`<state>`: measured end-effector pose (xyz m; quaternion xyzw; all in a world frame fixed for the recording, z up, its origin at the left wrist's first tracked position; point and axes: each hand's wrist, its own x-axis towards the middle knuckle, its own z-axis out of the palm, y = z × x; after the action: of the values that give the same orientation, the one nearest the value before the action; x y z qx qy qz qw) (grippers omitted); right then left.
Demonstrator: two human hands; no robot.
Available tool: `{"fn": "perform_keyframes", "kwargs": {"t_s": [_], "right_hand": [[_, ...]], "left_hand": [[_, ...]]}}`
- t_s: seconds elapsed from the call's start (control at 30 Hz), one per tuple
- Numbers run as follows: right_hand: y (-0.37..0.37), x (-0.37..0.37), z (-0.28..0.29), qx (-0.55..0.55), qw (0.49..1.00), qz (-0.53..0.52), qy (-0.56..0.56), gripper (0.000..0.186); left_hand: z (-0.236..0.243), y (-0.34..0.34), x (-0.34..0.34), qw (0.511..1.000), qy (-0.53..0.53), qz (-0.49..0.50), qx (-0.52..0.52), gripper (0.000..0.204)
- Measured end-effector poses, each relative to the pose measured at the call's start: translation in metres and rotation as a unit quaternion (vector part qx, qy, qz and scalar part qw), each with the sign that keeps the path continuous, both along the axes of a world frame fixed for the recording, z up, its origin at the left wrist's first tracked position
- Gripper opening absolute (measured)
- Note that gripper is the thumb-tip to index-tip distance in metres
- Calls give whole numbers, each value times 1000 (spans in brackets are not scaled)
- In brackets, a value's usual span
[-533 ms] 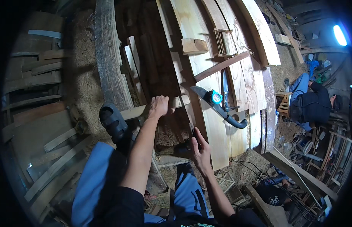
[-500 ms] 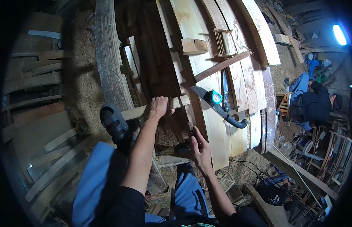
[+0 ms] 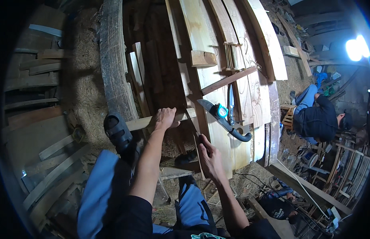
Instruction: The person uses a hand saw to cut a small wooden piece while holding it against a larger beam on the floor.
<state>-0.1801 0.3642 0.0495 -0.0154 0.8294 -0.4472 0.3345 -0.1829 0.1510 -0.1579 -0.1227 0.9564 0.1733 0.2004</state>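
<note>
The batten (image 3: 161,120) lies crosswise in front of me, one end toward my sandal (image 3: 118,133) and the other reaching the edge of the pale planks (image 3: 217,91). As I judge it, the work is at an early stage: the batten looks whole, I see no cut in it, and the saw (image 3: 224,119) rests untouched on the planks, blade up and dark handle down, beside a small teal tape measure (image 3: 222,111). So holding it steady seems to be all that is done; marking or cutting would be left. My left hand (image 3: 166,118) sits right on top of the batten, fingers curled over its far edge and pressing it down. My right hand (image 3: 209,157) is lower and apart from the batten, fingers loosely pressed together around something thin and dark; I cannot tell what it is. The saw lies just beyond that hand, up and to the right. My foot is braced by the batten's left end. Farther right, another person (image 3: 318,117) in dark clothes crouches among timber.
</note>
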Motion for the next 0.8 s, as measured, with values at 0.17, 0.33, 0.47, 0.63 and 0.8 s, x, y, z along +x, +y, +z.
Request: {"fn": "perform_keyframes", "kwargs": {"t_s": [0.17, 0.33, 0.47, 0.63, 0.8], "right_hand": [[-8, -27, -10, 21, 998, 31, -57, 44], [-26, -52, 19, 79, 988, 40, -126, 45], [-24, -60, 11, 69, 992, 56, -90, 44], [-33, -75, 24, 76, 988, 50, -128, 44], [-24, -93, 4, 83, 987, 64, -118, 40]], "left_hand": [[-2, -5, -2, 1000, -14, -1, 20, 49], [-8, -4, -4, 999, -43, 12, 30, 52], [-19, 1, 0, 999, -35, 22, 22, 57], [-27, 0, -1, 998, -57, 16, 35, 66], [-31, 0, 4, 998, -64, 10, 24, 75]]}}
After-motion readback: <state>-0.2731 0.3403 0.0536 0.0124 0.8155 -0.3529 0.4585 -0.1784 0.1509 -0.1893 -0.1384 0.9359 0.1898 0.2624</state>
